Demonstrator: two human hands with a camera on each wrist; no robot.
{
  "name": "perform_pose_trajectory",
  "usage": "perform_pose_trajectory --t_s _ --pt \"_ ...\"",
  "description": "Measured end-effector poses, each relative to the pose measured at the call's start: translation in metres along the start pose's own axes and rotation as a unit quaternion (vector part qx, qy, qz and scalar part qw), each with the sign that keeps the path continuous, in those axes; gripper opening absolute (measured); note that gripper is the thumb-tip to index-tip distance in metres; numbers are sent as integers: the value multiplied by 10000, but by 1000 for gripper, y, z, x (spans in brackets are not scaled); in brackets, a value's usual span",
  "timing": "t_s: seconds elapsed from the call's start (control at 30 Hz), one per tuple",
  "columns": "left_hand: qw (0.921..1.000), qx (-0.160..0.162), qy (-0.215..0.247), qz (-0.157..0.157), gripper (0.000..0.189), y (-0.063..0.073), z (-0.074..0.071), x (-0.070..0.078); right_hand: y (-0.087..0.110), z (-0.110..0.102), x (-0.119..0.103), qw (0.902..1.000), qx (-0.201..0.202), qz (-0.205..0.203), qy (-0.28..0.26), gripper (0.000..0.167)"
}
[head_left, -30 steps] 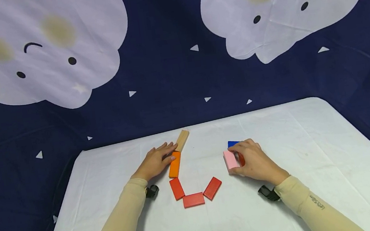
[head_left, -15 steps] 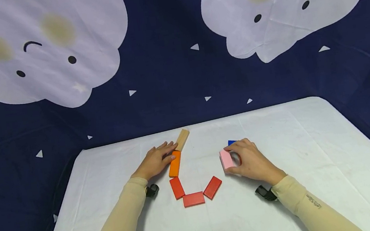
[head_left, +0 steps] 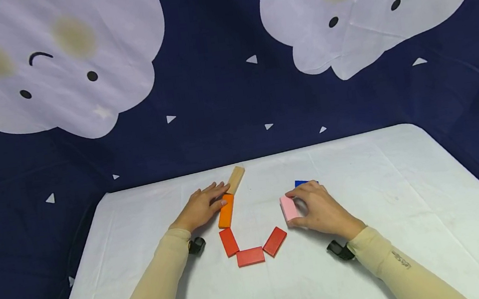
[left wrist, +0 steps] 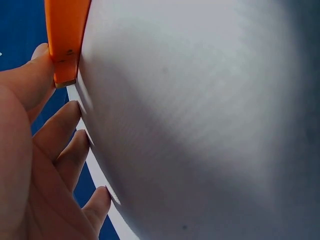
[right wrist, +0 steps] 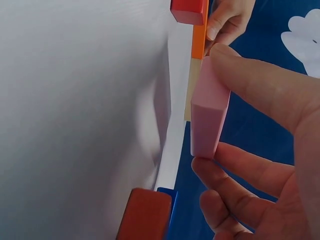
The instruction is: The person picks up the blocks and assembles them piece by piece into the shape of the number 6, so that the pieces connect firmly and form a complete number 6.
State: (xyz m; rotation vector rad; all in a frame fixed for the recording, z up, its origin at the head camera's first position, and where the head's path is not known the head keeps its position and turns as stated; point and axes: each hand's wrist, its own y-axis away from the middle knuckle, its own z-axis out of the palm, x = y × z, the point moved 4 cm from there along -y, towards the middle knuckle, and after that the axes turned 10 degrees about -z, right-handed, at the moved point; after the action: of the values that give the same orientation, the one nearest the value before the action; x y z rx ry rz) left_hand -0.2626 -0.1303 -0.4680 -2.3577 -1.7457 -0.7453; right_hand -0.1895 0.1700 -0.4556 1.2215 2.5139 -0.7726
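My right hand (head_left: 324, 209) pinches a pink wooden block (head_left: 289, 208) between thumb and fingertips; the right wrist view shows the block (right wrist: 210, 107) side-on. Whether its underside touches the cloth I cannot tell. My left hand (head_left: 201, 207) lies with fairly straight fingers at an orange block (head_left: 226, 214), the thumb against it, and the fingertips reach a plain wood block (head_left: 236, 177). Below these, three red blocks (head_left: 250, 256) continue in a curve, the last one (head_left: 275, 241) slanting up towards the right.
Behind my right hand lies a blue block (head_left: 303, 182), partly covered. Beside it, a brownish-red block (right wrist: 145, 215) shows only in the right wrist view. White cloth (head_left: 277, 296) covers the table, and a dark blue cloud-print sheet (head_left: 215, 72) hangs behind.
My right hand has carried the pink block a little to the left, away from the brownish-red and blue blocks. The left hand and the curved row have stayed put.
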Motion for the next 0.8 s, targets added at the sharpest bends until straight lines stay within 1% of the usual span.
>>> perform_pose_trajectory --t_s 0.37,0.73,0.8 --pt "10000 9 -22 16 52 1 0 0 -2 5 -4 10000 -85 -6 -40 64" --pt "10000 -12 -4 -37 51 0 0 0 -4 8 -6 9998 -160 55 43 65" --pt "10000 8 -2 -7 51 0 0 0 -4 9 -6 9998 -183 69 59 65"
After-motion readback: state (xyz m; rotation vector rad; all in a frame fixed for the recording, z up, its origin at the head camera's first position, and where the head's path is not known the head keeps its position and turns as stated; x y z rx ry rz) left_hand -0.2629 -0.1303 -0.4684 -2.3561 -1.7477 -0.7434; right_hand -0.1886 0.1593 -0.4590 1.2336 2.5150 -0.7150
